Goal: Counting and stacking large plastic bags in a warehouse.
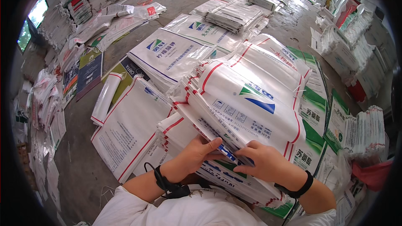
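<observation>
A thick pile of flat white sacks (pixel 226 100) with red lines and a blue-green mark lies right in front of me. At the pile's near edge, my left hand (pixel 197 155) is closed on the folded edge of a sack, its thumb on top and its fingers mostly hidden beneath. Just to the right, my right hand (pixel 264 161) pinches the same edge, thumb and fingers around it. Between the hands the edge bends up, showing a strip of blue print. More sacks (pixel 226 175) with green and blue print are layered below my hands.
Left of the pile lie a flat white sack (pixel 130 129) and a rolled white sack (pixel 107 96). Beyond are white sacks with blue lines (pixel 163 52) and a tied stack (pixel 234 14). Green-printed sacks (pixel 312 113) lie at right. Bundles (pixel 362 54) line the right side; concrete floor (pixel 180 0) shows between.
</observation>
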